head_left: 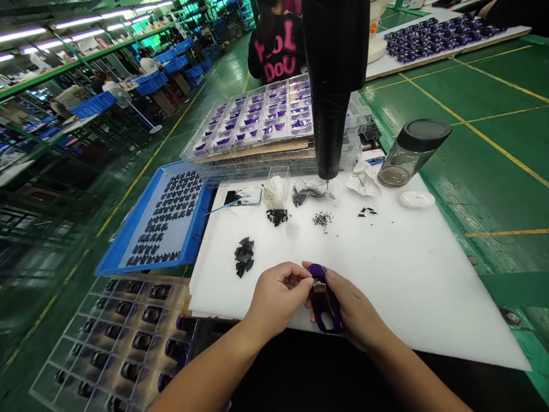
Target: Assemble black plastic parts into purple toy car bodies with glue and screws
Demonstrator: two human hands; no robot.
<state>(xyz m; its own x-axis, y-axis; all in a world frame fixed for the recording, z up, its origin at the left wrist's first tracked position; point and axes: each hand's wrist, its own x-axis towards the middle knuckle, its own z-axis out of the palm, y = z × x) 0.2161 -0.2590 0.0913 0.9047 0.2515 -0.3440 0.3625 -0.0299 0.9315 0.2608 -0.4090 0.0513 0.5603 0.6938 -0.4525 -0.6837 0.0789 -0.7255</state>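
Observation:
My right hand (pixel 354 303) is wrapped around a glossy purple toy car body shell (pixel 318 270), low over the front edge of the white foam sheet (pixel 398 269). The shell's dark hollow side faces up. At its upper left rim my left hand (pixel 278 294) is closed in a pinch; what lies between thumb and forefinger is too small or hidden to name. Beyond the hands lie a heap of tiny black screws (pixel 322 219), a pile of small black parts (pixel 277 217) and, to the left, a pile of flat black pieces (pixel 244 256).
A black electric screwdriver (pixel 329 114) hangs bit-down above the sheet. Behind it stand stacked clear trays of purple parts (pixel 253 117). A blue tray (pixel 195 240) is at left, a compartment tray (pixel 96 315) below it. A glass jar (pixel 414 151) and white case (pixel 416 199) stand right.

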